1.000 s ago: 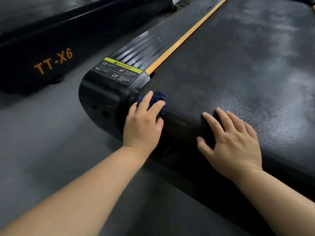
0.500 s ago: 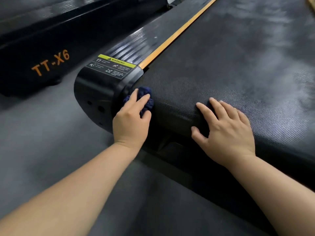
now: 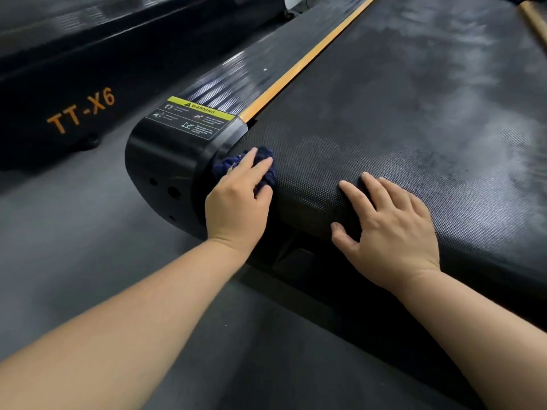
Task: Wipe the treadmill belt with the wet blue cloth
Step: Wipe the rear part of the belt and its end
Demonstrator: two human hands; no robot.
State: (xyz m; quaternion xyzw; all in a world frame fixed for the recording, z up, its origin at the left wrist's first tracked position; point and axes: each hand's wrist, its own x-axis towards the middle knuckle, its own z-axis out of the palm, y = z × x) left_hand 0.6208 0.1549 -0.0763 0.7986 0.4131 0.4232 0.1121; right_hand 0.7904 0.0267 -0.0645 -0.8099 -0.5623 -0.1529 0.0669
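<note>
The black textured treadmill belt (image 3: 414, 113) fills the right side and shows dull wet smears. A bunched dark blue cloth (image 3: 268, 176) sits at the belt's rounded rear end, right against the glossy black end cap (image 3: 159, 161). My left hand (image 3: 236, 208) lies on top of the cloth, fingers over it and thumb tucked against its side, pressing it onto the belt. My right hand (image 3: 390, 232) rests flat on the belt's rear curve, fingers spread, a hand's width right of the cloth.
An orange strip (image 3: 305, 62) runs between the belt and the ribbed side rail; a yellow warning label (image 3: 192, 116) sits on the cap. Another black treadmill marked TT-X6 (image 3: 80, 110) stands at left across a grey floor (image 3: 74, 247).
My left hand rubbed the cloth left toward the end cap, then slightly back right along the belt's rear edge. My right hand has stayed planted on the belt.
</note>
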